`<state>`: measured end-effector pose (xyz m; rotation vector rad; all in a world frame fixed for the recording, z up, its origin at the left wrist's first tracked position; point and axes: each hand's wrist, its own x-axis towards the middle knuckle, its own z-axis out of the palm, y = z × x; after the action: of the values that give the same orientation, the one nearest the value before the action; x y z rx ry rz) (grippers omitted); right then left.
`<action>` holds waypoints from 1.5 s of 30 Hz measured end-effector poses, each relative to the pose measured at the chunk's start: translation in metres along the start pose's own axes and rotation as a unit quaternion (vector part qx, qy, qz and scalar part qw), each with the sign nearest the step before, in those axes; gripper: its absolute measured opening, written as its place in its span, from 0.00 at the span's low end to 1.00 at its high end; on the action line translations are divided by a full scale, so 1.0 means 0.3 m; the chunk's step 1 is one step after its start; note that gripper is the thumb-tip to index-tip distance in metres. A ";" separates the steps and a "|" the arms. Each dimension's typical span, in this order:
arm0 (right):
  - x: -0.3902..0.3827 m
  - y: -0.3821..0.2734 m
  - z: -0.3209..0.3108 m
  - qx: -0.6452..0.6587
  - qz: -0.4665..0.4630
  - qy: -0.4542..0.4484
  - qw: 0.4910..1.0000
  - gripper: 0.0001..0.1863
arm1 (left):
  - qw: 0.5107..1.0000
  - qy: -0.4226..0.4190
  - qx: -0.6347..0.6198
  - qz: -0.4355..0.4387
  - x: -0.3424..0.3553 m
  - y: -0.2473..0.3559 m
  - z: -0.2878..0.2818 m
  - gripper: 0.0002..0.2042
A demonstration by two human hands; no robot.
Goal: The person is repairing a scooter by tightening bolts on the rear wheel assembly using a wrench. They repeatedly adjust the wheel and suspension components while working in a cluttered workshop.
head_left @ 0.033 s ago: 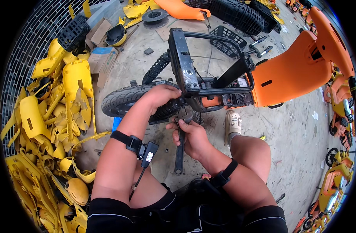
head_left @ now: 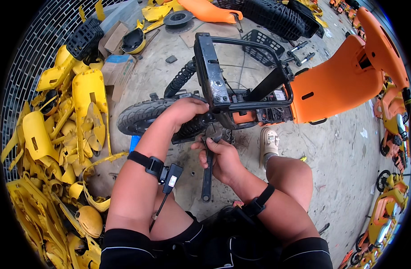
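My left hand reaches to the black metal frame of a scooter, at the lower shock absorber beside the rear tire; its fingers curl in there, and what they grip is hidden. Just below, my right hand grips a long dark steel adjustable wrench, thumb on its upper part, with the jaw raised near the underside of the shock mount. An orange body panel forms the scooter's deck on the right, rising to a tall front shield.
A heap of yellow plastic panels fills the left, with cardboard behind it. Black crates, an orange panel and a dark disc lie at the back. Orange scooters line the right edge. My right foot rests on the concrete.
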<state>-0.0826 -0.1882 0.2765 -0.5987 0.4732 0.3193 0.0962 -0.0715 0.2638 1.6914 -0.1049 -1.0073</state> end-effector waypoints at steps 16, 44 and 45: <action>0.044 0.052 0.023 0.040 -0.045 0.014 0.998 0.16 | 1.000 -0.003 -0.014 -0.001 -0.007 0.002 0.005 0.15; 0.048 0.039 0.062 0.029 -0.028 0.074 0.996 0.15 | 0.999 -0.001 -0.054 0.000 -0.039 0.015 0.019 0.13; 0.037 0.028 0.065 0.067 -0.019 0.061 0.996 0.15 | 0.998 -0.009 -0.064 -0.010 -0.046 0.022 0.020 0.13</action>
<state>-0.0703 -0.1681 0.2812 -0.4983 0.5957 0.2125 0.0862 -0.0713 0.2768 1.5704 -0.0353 -1.0221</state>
